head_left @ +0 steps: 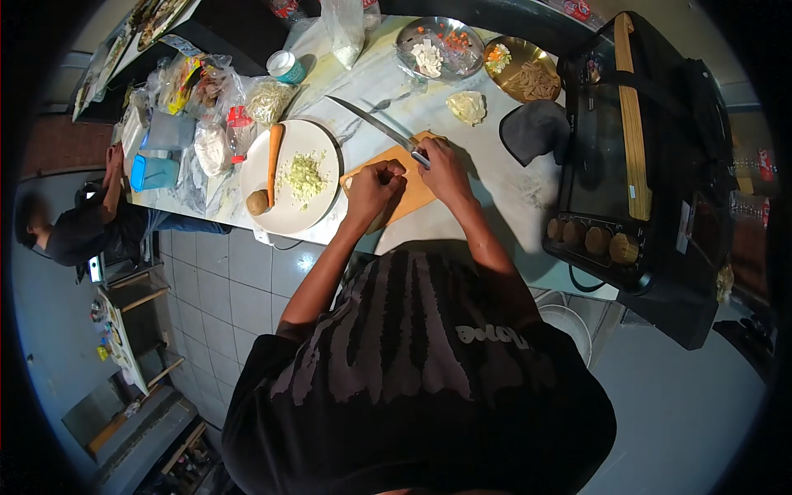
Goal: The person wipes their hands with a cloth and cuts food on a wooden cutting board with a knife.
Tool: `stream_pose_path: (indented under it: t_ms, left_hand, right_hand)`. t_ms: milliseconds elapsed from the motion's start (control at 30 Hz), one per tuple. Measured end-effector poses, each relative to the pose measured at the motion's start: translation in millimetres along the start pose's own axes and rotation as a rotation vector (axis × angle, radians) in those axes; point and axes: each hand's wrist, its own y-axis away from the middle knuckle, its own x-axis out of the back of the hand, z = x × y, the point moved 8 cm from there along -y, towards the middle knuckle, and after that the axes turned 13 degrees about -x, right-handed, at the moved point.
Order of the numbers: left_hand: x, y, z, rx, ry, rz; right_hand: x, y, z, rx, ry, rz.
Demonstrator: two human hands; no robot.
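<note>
My right hand (445,172) is wrapped round the handle of a kitchen knife (375,124), its long blade pointing to the upper left above the table. The handle end is over an orange cutting board (406,198). Over the board's left side my left hand (373,194) is closed with curled fingers; whatever they hold, if anything, is hidden. Left of it, a white plate (318,216) bears finely chopped pale green vegetable (305,177), a whole carrot (275,165) and a round brown potato-like item (257,202). A pale cabbage-like chunk (466,107) lies beyond the board.
A large black oven (594,157) stands at the right, with a dark cloth (532,132) beside it. Two metal plates (404,41) (557,70) with cut food sit at the back. Bags, a bottle (239,132) and a blue container (155,172) crowd the left. A person (82,231) sits far left.
</note>
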Motion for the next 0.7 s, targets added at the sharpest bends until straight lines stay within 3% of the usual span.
stream_pose_path:
  t_ms: [133, 300, 433, 533, 700]
  left_hand:
    - [-3.7, 3.6, 2.4, -0.034, -0.013, 0.002]
    - [-4.3, 7.3, 10.4, -0.097, -0.024, 0.040]
    - [-4.7, 8.2, 10.0, -0.189, -0.023, 0.071]
    - [-6.2, 8.0, 13.5, -0.198, -0.076, 0.032]
    - [-8.0, 9.2, 27.2, -0.366, -0.227, 0.012]
  right_hand:
    - [21.3, 8.5, -1.6, -0.045, 0.000, 0.044]
    - [31.6, 44.0, 25.5, -0.416, -0.081, -0.158]
    - [45.2, 91.2, 17.0, -0.337, -0.236, -0.103]
    - [49.1, 118.9, 6.8, -0.475, -0.213, -0.318]
    - [36.5, 143.6, 15.9, -0.430, -0.203, -0.319]
